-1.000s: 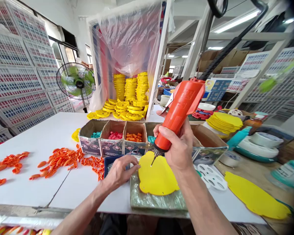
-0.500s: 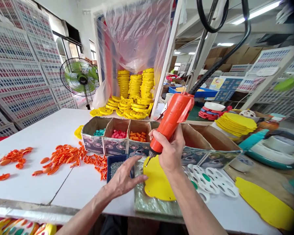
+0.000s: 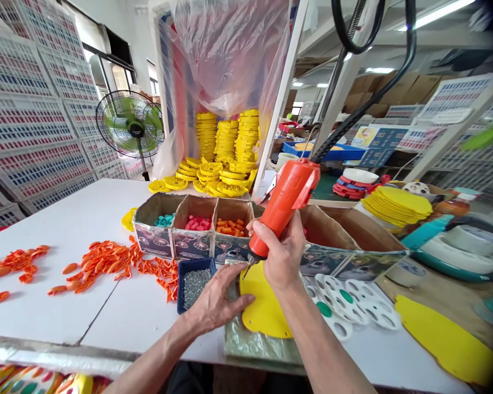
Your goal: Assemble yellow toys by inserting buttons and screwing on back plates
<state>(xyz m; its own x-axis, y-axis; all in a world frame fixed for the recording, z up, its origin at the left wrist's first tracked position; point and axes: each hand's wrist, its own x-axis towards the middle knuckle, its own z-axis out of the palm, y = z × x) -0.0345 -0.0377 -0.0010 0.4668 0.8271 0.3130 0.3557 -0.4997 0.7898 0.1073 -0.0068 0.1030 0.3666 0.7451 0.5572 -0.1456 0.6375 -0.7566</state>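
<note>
My right hand (image 3: 285,254) is wrapped round a red electric screwdriver (image 3: 281,202) hanging from a black cable. The bit slants down to the upper left edge of a yellow scalloped plastic plate (image 3: 265,309). That plate lies on a pad wrapped in clear plastic (image 3: 246,347). My left hand (image 3: 219,298) is at the plate's left edge, thumb and fingers apart, with the thumb on the plate and the fingertips close to the bit. Beside it stands a small dark blue tray (image 3: 181,284) of tiny metal screws.
Behind the hands runs a row of cardboard bins (image 3: 193,249) with coloured plastic pieces. Orange parts (image 3: 107,262) are scattered at left; white perforated discs (image 3: 349,301) lie at right. Yellow parts (image 3: 225,148) are stacked at the back, and a fan (image 3: 135,128) stands behind the table.
My left hand has shifted slightly right, its thumb further onto the yellow plate, so more of the screw tray shows. The screwdriver has moved slightly left; its bit stays near the plate's edge.
</note>
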